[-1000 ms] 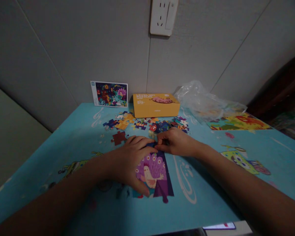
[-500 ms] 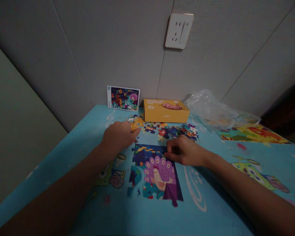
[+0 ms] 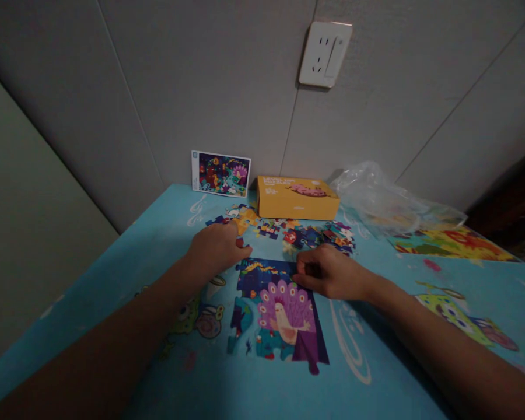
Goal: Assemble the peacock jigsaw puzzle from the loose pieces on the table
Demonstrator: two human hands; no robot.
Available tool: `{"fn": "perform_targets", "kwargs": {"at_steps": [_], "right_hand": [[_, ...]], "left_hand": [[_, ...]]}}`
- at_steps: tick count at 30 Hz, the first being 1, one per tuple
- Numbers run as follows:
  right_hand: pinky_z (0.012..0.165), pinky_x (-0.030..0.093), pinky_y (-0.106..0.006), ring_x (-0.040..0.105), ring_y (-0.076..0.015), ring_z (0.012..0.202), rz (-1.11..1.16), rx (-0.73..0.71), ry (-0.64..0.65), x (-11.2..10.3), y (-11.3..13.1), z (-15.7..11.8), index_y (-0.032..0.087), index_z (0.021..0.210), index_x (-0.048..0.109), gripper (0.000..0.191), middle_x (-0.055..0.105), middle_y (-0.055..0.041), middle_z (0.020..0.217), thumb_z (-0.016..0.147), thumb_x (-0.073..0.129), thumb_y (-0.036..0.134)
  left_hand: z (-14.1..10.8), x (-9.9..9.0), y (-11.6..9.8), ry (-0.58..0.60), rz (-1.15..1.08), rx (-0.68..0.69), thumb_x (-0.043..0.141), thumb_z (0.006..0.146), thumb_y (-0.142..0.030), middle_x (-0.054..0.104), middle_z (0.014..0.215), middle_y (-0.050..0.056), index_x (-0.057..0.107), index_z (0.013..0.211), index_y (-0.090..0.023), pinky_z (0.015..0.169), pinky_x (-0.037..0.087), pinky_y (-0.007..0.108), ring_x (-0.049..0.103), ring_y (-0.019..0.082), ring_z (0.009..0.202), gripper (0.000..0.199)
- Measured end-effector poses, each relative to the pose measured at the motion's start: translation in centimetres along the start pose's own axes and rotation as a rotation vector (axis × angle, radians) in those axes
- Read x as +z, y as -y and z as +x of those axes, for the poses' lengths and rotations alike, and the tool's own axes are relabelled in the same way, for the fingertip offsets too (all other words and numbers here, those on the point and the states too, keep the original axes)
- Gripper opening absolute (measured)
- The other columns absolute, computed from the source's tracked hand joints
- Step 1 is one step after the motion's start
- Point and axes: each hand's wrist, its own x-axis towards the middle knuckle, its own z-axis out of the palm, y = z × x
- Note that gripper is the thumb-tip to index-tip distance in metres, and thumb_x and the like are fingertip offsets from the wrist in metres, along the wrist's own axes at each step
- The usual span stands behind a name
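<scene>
A partly joined jigsaw puzzle with a purple-pink peacock on it lies on the blue tablecloth in front of me. Just beyond its upper left corner, my left hand is closed, with a small dark and reddish puzzle piece between thumb and fingers. At the upper right corner my right hand rests with curled fingers, the thumb tip on the puzzle's edge. Whatever those fingers may pinch is hidden. Loose puzzle pieces are spread beyond both hands, some yellow ones close to my left fingers.
A picture card leans on the wall at the back, beside a yellow puzzle box. To the right lie a crumpled clear plastic bag and a colourful printed sheet. A socket is on the wall.
My left hand has drawn slightly back toward the puzzle's upper left corner, uncovering more loose pieces behind it. My right hand stays at the upper right corner. The view has shifted slightly.
</scene>
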Motion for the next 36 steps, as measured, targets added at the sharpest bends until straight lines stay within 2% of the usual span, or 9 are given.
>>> {"fn": "perform_targets", "kwargs": {"at_steps": [18, 24, 28, 33, 36], "right_hand": [[0.050, 0.026, -0.024, 0.042, -0.0088, 0.048, 0.026, -0.020, -0.005, 0.15, -0.60, -0.07, 0.018, 0.070, 0.059, 0.017, 0.050, 0.0039, 0.054, 0.081, 0.061, 0.030], [0.052, 0.025, -0.025, 0.037, -0.0078, 0.046, -0.090, -0.019, -0.055, -0.67, -0.37, -0.23, 0.016, 0.064, 0.060, 0.018, 0.050, 0.0035, 0.052, 0.080, 0.062, 0.025], [0.052, 0.026, -0.024, 0.038, -0.0075, 0.047, -0.102, -0.009, -0.048, -0.59, -0.57, -0.27, 0.016, 0.065, 0.061, 0.017, 0.051, 0.0032, 0.053, 0.079, 0.063, 0.025], [0.051, 0.025, -0.025, 0.038, -0.0074, 0.047, -0.059, -0.039, -0.033, -0.28, -0.57, -0.20, 0.016, 0.065, 0.060, 0.018, 0.050, 0.0039, 0.052, 0.080, 0.063, 0.026], [0.051, 0.027, -0.024, 0.040, -0.0072, 0.046, -0.048, -0.028, -0.031, -0.36, -0.47, -0.23, 0.016, 0.064, 0.061, 0.018, 0.051, 0.0037, 0.053, 0.080, 0.063, 0.026]], "left_hand": [[0.67, -0.02, 0.31, 0.024, -0.030, 0.023, 0.055, 0.077, -0.039, 0.072, 0.094, 0.009, 0.063, 0.097, -0.019, 0.069, 0.047, 0.032, 0.067, 0.026, 0.087, 0.030], [0.83, 0.11, 0.16, 0.000, -0.068, -0.003, 0.054, 0.080, -0.049, 0.072, 0.090, 0.008, 0.066, 0.088, -0.020, 0.068, 0.046, 0.031, 0.066, 0.024, 0.083, 0.033], [0.78, 0.31, 0.15, -0.014, -0.094, 0.048, 0.056, 0.079, -0.048, 0.071, 0.085, 0.007, 0.065, 0.085, -0.019, 0.067, 0.046, 0.032, 0.065, 0.023, 0.080, 0.031], [0.80, 0.50, 0.07, -0.040, -0.110, 0.068, 0.054, 0.082, -0.044, 0.071, 0.084, 0.008, 0.065, 0.087, -0.018, 0.071, 0.047, 0.033, 0.066, 0.024, 0.080, 0.029], [0.87, 0.29, 0.10, -0.063, -0.100, 0.015, 0.052, 0.083, -0.049, 0.072, 0.087, 0.009, 0.065, 0.094, -0.017, 0.073, 0.048, 0.034, 0.066, 0.026, 0.083, 0.036]]}}
